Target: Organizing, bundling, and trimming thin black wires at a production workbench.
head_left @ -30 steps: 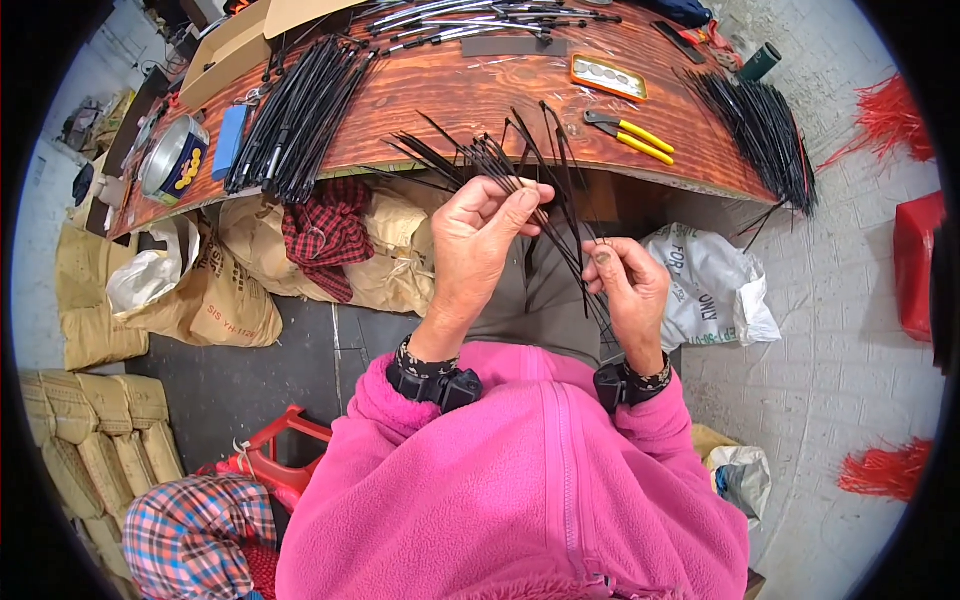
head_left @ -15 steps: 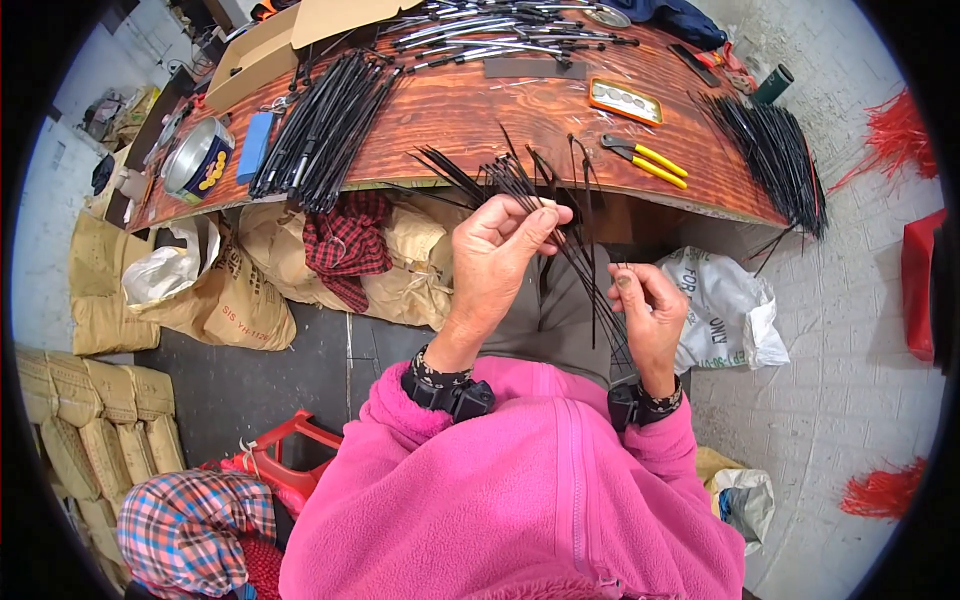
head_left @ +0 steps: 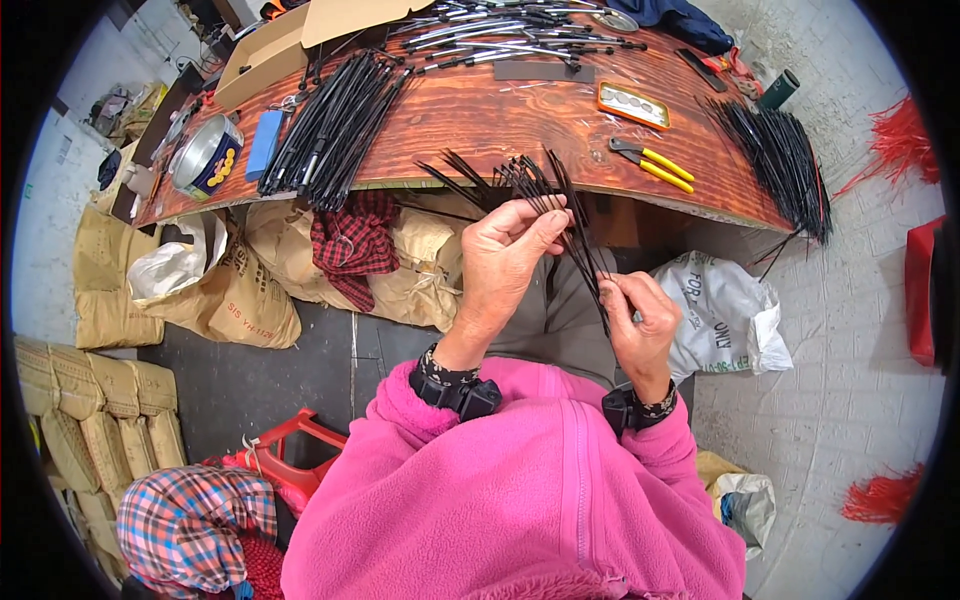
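Note:
In front of my pink jacket, just off the table's near edge, a loose bunch of thin black strips (head_left: pixel 577 240) slants down to the right. The strips have small heads at the upper end and look like cable ties. My left hand (head_left: pixel 505 262) pinches the bunch near its upper part, between thumb and fingers. Lower down, my right hand (head_left: pixel 640 318) is closed with thumb and forefinger on the strips. Other black strips (head_left: pixel 455 175) stick out to the left behind my left hand; I cannot tell whether they are held or lie at the table edge.
On the wooden table (head_left: pixel 450 130) lie yellow-handled pliers (head_left: pixel 655 165), an orange-rimmed tin (head_left: pixel 633 105), a black bundle (head_left: pixel 775 160), a pile of black rods (head_left: pixel 335 130), a blue block (head_left: pixel 265 145) and a metal can (head_left: pixel 208 155). Sacks (head_left: pixel 225 295) stand below; a red stool (head_left: pixel 300 440) is beside me.
My right hand has moved up and left and now grips the strips. The bunch is gathered closer together. My left hand keeps its hold.

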`<action>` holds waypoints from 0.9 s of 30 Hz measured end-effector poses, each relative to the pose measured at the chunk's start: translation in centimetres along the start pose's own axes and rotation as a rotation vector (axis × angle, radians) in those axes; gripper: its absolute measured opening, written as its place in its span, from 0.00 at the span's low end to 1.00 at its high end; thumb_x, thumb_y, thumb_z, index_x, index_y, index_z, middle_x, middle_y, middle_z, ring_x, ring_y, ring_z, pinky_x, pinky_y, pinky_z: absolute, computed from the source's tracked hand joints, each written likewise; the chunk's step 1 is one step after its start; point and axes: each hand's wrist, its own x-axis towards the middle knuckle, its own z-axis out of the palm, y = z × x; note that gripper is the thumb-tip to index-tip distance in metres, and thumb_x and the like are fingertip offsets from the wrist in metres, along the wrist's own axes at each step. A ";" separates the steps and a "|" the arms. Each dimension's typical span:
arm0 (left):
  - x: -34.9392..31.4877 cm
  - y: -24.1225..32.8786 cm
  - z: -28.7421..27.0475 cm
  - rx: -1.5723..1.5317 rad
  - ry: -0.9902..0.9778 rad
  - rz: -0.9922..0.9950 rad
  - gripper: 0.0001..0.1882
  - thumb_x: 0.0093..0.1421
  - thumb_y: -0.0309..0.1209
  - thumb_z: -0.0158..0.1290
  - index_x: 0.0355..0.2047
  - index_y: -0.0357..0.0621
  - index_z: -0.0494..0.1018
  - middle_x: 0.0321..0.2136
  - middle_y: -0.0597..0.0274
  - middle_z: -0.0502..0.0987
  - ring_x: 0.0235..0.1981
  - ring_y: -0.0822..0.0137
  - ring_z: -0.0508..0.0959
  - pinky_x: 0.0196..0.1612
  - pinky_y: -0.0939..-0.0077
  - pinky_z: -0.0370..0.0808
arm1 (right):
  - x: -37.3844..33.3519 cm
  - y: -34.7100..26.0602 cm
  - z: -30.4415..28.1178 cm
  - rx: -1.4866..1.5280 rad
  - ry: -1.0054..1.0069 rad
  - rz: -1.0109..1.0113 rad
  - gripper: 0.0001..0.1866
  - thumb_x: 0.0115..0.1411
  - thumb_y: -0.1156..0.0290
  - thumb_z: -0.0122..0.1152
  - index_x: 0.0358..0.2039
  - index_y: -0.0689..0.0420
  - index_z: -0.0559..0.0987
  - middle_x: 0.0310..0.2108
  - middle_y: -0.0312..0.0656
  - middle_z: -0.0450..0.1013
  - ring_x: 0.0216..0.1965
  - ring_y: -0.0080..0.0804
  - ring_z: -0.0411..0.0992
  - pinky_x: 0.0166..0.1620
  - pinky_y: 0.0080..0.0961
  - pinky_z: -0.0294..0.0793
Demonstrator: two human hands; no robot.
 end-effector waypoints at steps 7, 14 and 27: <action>0.1 -0.2 -0.7 0.043 0.041 -0.024 0.09 0.61 0.26 0.58 0.41 0.34 0.77 0.34 0.61 0.81 0.32 0.75 0.79 0.34 0.81 0.78 | 0.5 -0.6 0.9 -0.065 -0.023 -0.105 0.05 0.55 0.82 0.63 0.34 0.65 0.82 0.23 0.43 0.74 0.23 0.29 0.72 0.27 0.22 0.69; 0.0 -1.4 -0.3 -0.003 -0.028 -0.010 0.07 0.62 0.26 0.55 0.39 0.34 0.76 0.32 0.64 0.79 0.32 0.76 0.78 0.33 0.82 0.76 | -1.4 1.4 0.6 0.245 -0.019 0.239 0.11 0.66 0.71 0.54 0.36 0.65 0.80 0.25 0.35 0.71 0.24 0.19 0.65 0.29 0.17 0.64; 0.4 0.0 -2.2 0.035 -0.055 -0.084 0.07 0.62 0.26 0.54 0.39 0.35 0.76 0.32 0.59 0.81 0.31 0.75 0.80 0.33 0.82 0.76 | -1.1 5.2 -6.5 0.378 0.306 0.467 0.15 0.67 0.64 0.54 0.39 0.65 0.78 0.25 0.34 0.70 0.25 0.18 0.64 0.29 0.16 0.64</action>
